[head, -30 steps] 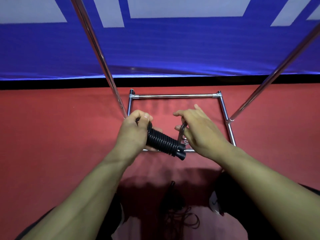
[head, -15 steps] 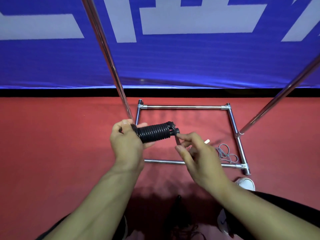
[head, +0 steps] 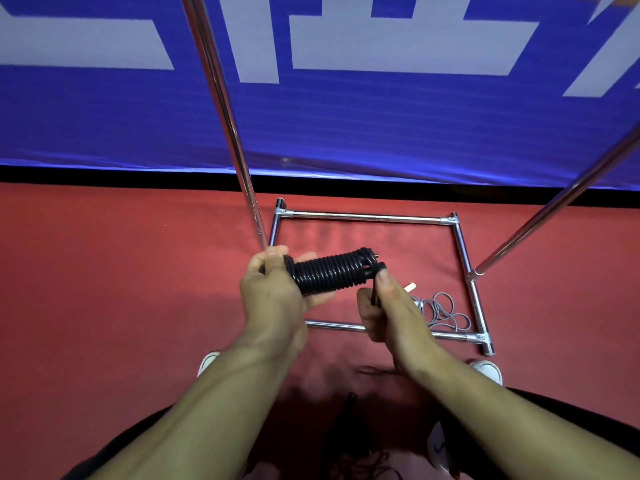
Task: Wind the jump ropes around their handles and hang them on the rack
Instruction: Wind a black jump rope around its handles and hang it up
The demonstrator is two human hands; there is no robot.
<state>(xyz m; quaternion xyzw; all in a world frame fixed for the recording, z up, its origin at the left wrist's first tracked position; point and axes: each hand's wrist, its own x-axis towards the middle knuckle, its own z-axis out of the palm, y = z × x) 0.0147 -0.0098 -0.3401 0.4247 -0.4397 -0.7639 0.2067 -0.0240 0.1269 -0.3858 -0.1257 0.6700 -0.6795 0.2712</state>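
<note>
A black jump rope (head: 330, 271) is wound in tight coils round its handles, lying almost level at mid-frame. My left hand (head: 273, 292) grips its left end. My right hand (head: 388, 306) pinches the loose tail of the black rope just under the bundle's right end. A grey jump rope (head: 441, 311) lies in loose loops on the floor inside the rack's base, partly hidden by my right hand. The chrome rack (head: 367, 216) shows its rectangular base and two slanting uprights; its top is out of view.
Another black rope with a handle (head: 349, 414) lies on the red floor (head: 104, 289) between my feet. White shoes (head: 486, 368) show at both sides. A blue banner (head: 346, 126) stands behind the rack.
The view tilted up. The wound bundle turned from pointing down-right to nearly level and rose. My right hand dropped under its right end, holding the rope tail.
</note>
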